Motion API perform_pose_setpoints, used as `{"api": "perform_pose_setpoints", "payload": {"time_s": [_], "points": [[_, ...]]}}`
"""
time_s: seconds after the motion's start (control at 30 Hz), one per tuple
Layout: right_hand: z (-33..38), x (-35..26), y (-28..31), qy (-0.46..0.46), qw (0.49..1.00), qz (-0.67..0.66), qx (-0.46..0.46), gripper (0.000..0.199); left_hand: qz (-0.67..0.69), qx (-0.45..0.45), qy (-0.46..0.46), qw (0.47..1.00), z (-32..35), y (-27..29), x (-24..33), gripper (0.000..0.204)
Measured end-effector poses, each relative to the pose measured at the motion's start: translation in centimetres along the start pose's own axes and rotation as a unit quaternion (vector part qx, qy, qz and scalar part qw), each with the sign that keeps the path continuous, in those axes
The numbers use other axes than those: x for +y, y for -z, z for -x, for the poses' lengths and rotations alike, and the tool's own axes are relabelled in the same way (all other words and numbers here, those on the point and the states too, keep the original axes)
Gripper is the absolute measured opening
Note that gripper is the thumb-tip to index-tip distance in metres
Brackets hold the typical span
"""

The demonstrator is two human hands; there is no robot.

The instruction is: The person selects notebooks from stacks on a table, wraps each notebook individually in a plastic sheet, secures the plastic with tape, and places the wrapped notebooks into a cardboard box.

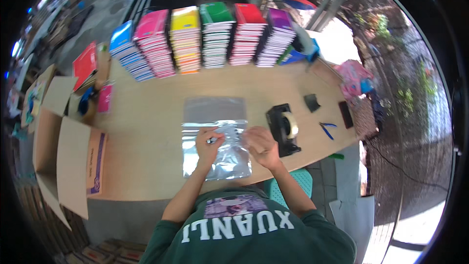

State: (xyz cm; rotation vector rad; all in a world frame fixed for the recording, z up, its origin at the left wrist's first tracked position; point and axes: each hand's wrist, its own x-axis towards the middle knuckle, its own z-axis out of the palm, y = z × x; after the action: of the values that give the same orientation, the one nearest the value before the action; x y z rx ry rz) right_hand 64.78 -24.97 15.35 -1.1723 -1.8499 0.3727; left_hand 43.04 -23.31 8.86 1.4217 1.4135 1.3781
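A pile of clear plastic bags (215,110) lies flat on the table in front of me, its near part creased and shiny. My left hand (209,145) is over the left half of the bags, fingers pinched together, with a small pale and dark thing showing at them that is too small to name. Over the right edge of the bags is my right hand (262,146), slightly blurred, its fingers bent together toward the left hand. Whatever it pinches cannot be made out. Just right of it stands a black tape dispenser (277,126) with a roll of clear tape.
Stacks of notebooks in blue, pink, yellow, green (216,13), red and purple line the far edge of the wooden table (141,151). An open cardboard box (73,161) stands at the left. Blue-handled nippers (327,129) and a dark phone (346,114) lie at the right.
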Motion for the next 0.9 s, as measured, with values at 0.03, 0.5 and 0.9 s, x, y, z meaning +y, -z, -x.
{"api": "perform_pose_setpoints", "payload": {"time_s": [0.03, 0.5, 0.9], "points": [[0.7, 0.6, 1.8, -0.029, 0.999, 0.021, 0.038, 0.031, 0.009, 0.019, 0.022, 1.000, 0.5, -0.2, -0.1, 0.016], [11.6, 9.5, 12.3, -0.581, 0.809, -0.075, 0.044, 0.015, 0.052, 0.025, 0.006, 0.998, 0.5, -0.9, 0.1, 0.014], [1.5, -2.2, -2.4, -0.399, 0.849, -0.347, 0.012, 0.065, 0.020, 0.027, -0.031, 0.999, 0.8, -1.1, 0.9, 0.014]]}}
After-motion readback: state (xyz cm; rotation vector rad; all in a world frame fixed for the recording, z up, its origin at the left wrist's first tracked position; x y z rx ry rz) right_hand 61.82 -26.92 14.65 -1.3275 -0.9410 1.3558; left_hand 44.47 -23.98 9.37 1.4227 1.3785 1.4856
